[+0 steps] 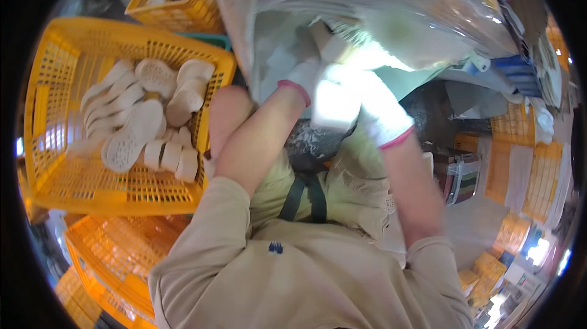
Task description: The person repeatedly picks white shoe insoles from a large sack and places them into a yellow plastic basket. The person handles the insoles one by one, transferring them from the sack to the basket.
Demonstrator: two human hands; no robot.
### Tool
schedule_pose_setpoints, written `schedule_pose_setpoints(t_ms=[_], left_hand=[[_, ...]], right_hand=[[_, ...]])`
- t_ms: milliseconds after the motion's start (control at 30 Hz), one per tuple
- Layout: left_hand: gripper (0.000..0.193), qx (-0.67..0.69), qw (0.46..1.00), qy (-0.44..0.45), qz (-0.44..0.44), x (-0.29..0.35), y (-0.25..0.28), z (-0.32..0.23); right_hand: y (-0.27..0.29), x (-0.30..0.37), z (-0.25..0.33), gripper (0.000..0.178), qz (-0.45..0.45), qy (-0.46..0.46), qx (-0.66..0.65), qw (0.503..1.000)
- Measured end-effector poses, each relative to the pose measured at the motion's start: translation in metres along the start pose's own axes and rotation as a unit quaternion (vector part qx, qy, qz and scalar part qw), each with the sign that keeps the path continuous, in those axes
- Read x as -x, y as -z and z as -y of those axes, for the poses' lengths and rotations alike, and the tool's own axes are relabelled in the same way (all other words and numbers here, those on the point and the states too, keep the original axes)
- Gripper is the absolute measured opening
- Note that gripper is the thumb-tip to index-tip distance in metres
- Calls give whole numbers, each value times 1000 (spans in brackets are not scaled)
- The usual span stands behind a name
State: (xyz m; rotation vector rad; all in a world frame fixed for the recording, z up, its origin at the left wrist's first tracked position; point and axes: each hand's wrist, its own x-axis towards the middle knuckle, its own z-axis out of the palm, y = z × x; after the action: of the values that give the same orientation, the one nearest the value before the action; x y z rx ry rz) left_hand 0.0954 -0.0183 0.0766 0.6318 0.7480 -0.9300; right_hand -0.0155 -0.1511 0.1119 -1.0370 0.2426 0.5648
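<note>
upper left: yellow crate (pixel 191 18), cut off by upper edge | lower left: orange crates (pixel 125 255) | right: blue-striped bundle (pixel 516 75), orange baskets (pixel 542 179), striped box (pixel 463 177)

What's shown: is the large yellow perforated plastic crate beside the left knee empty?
No, several cream sole-shaped pieces lie inside the large yellow perforated plastic crate.

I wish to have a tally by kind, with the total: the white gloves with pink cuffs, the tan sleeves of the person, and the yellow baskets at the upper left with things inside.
Pink-cuffed white gloves, left and right: 2
Tan sleeves, left and right: 2
Filled yellow baskets, nearer and upper: 2
Total: 6
</note>
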Motion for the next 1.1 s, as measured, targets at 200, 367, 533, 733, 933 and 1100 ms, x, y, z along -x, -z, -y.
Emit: schedule_pose_setpoints(t_ms=[200,367,533,733,933,1100], left_hand=[[47,129,944,-52,298,-36,41,81],[46,50,967,-206,141,-62,62,60],[45,-65,943,-327,-6,-31,53,38],[41,-199,823,-531,-26,-32,59,71],[62,-53,920,-378,93,-57,71,74],[66,122,922,-171,324,-51,80,69]], right_hand=[[-32,86,-57,44,-173,186,564,786],[-29,50,-46,50,-211,329,544,742],[-13,11,-31,24,-189,440,668,570],[-3,6,-51,19,-257,477,613,576],[-3,-2,-42,21,-189,364,700,584],[8,-11,-12,42,-7,269,508,818]])
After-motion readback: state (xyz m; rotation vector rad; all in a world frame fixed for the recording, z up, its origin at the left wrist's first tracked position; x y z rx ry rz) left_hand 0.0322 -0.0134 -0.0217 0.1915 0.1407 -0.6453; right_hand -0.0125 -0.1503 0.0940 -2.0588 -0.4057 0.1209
